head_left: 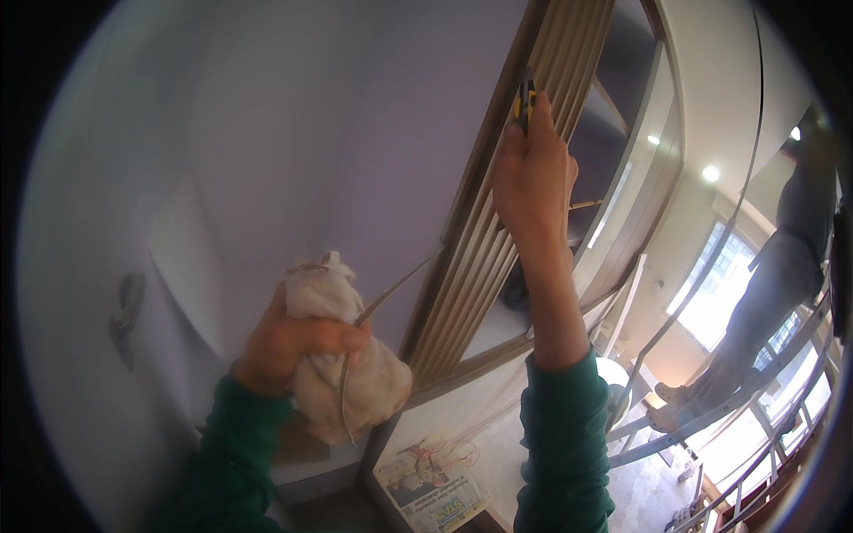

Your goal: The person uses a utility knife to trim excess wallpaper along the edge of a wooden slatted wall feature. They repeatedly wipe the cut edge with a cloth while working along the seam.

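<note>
Cloth [364, 386] sits bunched in the left hand [306, 342], which is closed round it, with a narrow strip [400, 286] pinned under the thumb. Should that thumb slacken, the strip could slip or flick loose; a stray fold might also snag on the rough edge nearby. Farther right, the right hand [538, 173] is wrapped around a yellow-and-black cutter [519, 108], its tip pointing up in front of the fluted panel [475, 258]. A careless turn of the wrist could let the tip skid and score the ribs (their raised edges look easy to nick).

Across from the left, the pale surface [107, 204] is smooth and matte, with a dark, blurred handle [129, 320]. The cloth is off-white, soft and lumpy; the strip is thin, stiff-looking and slightly bowed, its upper end by the panel's dark edge. The panel is brown and ribbed in straight parallel grooves. Below it lie limp newspaper [440, 506] and thin tangled wires [453, 453]; rightmost, a co-worker's trousered leg [746, 320] stands over a hard, pale ladder rail [689, 428].
</note>
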The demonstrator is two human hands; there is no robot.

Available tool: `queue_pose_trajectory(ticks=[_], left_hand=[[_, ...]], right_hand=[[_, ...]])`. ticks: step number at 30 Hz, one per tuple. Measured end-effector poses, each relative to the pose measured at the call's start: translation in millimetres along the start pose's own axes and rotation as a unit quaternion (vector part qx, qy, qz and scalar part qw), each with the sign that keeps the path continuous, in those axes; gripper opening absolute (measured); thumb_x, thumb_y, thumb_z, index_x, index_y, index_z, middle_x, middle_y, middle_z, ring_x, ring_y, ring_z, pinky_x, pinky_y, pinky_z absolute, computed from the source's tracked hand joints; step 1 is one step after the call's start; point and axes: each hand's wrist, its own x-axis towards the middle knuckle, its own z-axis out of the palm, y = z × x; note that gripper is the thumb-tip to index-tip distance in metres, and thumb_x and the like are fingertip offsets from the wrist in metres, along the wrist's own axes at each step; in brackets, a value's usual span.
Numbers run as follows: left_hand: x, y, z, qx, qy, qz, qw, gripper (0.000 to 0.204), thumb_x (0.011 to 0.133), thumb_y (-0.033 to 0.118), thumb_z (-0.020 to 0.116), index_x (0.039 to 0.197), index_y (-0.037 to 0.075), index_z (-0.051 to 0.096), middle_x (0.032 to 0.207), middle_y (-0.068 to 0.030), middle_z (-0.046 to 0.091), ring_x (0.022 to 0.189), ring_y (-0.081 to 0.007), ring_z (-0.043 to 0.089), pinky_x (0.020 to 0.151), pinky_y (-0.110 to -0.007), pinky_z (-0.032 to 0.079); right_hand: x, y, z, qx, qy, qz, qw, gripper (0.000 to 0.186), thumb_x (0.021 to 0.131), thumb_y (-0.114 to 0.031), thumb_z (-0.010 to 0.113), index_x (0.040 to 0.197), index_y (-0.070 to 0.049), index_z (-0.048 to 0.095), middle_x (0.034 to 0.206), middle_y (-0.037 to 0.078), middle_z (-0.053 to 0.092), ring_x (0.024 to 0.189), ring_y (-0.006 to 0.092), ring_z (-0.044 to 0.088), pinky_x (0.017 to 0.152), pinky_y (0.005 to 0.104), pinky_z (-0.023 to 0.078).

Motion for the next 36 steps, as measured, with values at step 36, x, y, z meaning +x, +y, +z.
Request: queue_pose_trajectory(ticks=[36], left_hand=[[2, 17, 4, 0.048, 0.003, 0.003, 0.999, 0.015, 0.068, 0.008, 0.074, 0.081, 0.0, 0.07, 0.071, -0.0061, 0.067, 0.064, -0.0153, 0.065, 0.063, -0.027, 0.051]], right_hand=[[-79, 0, -2, -0.063, -0.156, 0.135, 0.976, 0.058, 0.098, -0.006, 0.053, 0.152, 0.002, 0.032, 0.073, 0.021, 0.068, 0.067, 0.0362, 0.072, 0.063, 0.0438, 0.057]])
